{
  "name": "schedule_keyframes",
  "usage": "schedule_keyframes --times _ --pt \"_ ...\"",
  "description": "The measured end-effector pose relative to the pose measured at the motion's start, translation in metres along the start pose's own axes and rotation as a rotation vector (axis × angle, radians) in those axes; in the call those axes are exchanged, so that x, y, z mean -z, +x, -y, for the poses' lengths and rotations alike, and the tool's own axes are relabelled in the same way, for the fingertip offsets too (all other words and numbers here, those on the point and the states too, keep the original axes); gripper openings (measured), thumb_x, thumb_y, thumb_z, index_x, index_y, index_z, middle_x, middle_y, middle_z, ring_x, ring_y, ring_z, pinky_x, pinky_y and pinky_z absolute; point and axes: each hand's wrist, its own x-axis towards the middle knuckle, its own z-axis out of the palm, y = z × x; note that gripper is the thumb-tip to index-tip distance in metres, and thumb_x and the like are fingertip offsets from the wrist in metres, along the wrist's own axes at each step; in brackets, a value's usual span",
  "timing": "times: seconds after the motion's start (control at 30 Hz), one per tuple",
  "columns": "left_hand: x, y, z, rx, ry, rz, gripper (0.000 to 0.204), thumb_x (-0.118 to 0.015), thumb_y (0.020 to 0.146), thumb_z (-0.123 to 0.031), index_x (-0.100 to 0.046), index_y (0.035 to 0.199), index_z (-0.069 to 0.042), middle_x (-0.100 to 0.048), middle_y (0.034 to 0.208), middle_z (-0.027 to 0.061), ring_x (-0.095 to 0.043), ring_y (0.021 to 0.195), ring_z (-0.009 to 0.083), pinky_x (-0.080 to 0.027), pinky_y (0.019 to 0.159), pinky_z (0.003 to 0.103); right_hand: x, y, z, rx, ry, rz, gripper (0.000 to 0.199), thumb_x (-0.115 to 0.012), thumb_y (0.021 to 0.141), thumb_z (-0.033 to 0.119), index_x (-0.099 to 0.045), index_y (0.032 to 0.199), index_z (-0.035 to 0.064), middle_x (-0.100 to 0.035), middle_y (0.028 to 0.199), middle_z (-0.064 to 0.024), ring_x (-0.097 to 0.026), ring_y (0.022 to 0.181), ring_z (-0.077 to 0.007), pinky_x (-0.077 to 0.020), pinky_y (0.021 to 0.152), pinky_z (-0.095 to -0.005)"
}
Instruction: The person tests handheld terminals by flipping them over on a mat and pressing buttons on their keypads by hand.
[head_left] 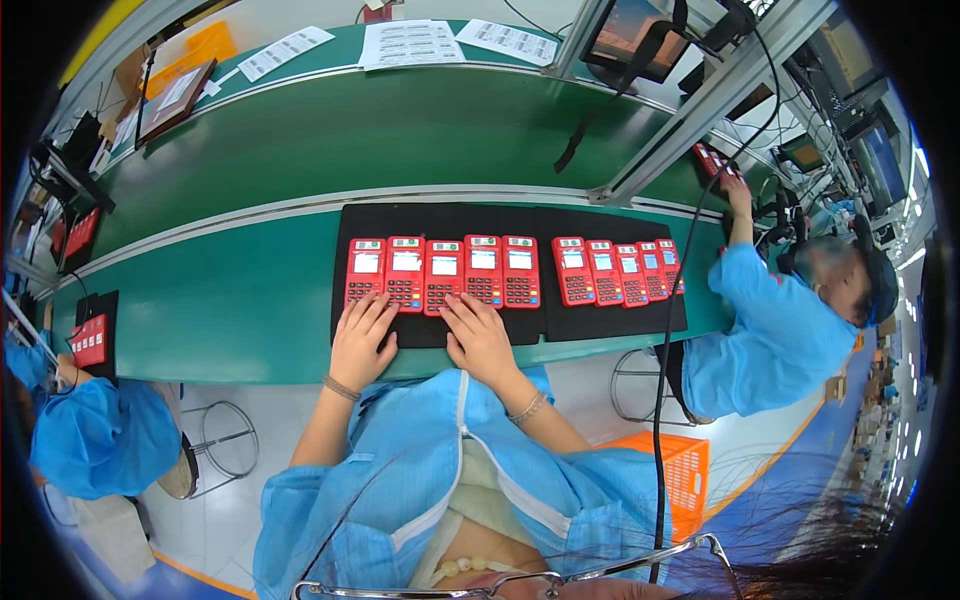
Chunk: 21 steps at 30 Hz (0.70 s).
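Several red handheld keypad terminals [443, 272] with small lit screens lie side by side on a black mat [600, 315] on the green bench. My left hand [362, 340] lies flat on the mat, fingers spread, its tips at the lower edge of the leftmost terminals [366, 270]. My right hand [480, 335] rests beside it, fingertips touching the bottom of the third terminal. Neither hand holds anything. A second group of red terminals [617, 271] lies further right on the mat.
A green conveyor belt [400, 130] runs behind the mat, with paper sheets [410, 43] beyond. A person in a blue coat [770, 340] works at the right, another blue sleeve [95, 435] at the left. An orange crate [685, 475] and stools [215, 450] stand on the floor.
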Motion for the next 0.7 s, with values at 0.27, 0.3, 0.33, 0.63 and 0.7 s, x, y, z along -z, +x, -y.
schedule_keyframes --times 0.27,0.3,0.33,0.63,0.7 --pt "0.004 0.003 -0.01 0.023 0.009 0.047 0.054 -0.072 0.08 -0.017 -0.062 0.133 -0.014 -0.056 0.143 0.0096 -0.045 0.137 0.0336 -0.035 0.112 0.054 -0.006 0.0 -0.002 -0.034 0.024 -0.054 0.037 -0.067 0.082 0.01 -0.068 0.119 0.0041 -0.064 0.131 -0.0095 -0.056 0.127 -0.0284 -0.0451 0.104 -0.0456" --pt "-0.001 0.004 -0.008 0.012 0.029 0.019 0.051 -0.072 0.079 -0.016 -0.064 0.129 -0.013 -0.056 0.142 0.0086 -0.046 0.136 0.033 -0.036 0.111 0.054 -0.006 0.0 -0.001 -0.036 0.024 -0.049 0.037 -0.067 0.082 0.01 -0.068 0.119 0.0041 -0.064 0.131 -0.0095 -0.056 0.127 -0.0284 -0.0451 0.104 -0.0456" --pt "-0.004 0.005 -0.007 0.001 0.049 -0.009 0.048 -0.072 0.078 -0.015 -0.065 0.125 -0.013 -0.057 0.141 0.0075 -0.048 0.135 0.0324 -0.037 0.11 0.053 -0.006 0.001 -0.001 -0.02 -0.011 -0.043 0.037 -0.067 0.081 0.009 -0.068 0.118 0.0038 -0.064 0.131 -0.0093 -0.056 0.127 -0.0283 -0.0455 0.103 -0.0454" --pt "-0.006 0.028 0.01 -0.155 0.007 0.024 0.037 -0.069 0.075 -0.012 -0.066 0.112 -0.01 -0.063 0.134 0.0037 -0.054 0.128 0.0278 -0.04 0.109 0.051 0.0 0.013 -0.001 0.003 -0.018 -0.029 0.031 -0.068 0.079 0.007 -0.068 0.11 0.002 -0.064 0.128 -0.0095 -0.057 0.125 -0.0283 -0.0458 0.101 -0.0451" --pt "-0.006 0.03 0.011 -0.157 -0.044 0.058 0.037 -0.069 0.075 -0.012 -0.066 0.112 -0.009 -0.063 0.133 0.004 -0.055 0.127 0.027 -0.04 0.11 0.05 0.001 0.016 0.001 -0.025 0.012 -0.022 0.03 -0.068 0.079 0.007 -0.068 0.109 0.0018 -0.065 0.127 -0.0097 -0.057 0.124 -0.0284 -0.0455 0.101 -0.0455"
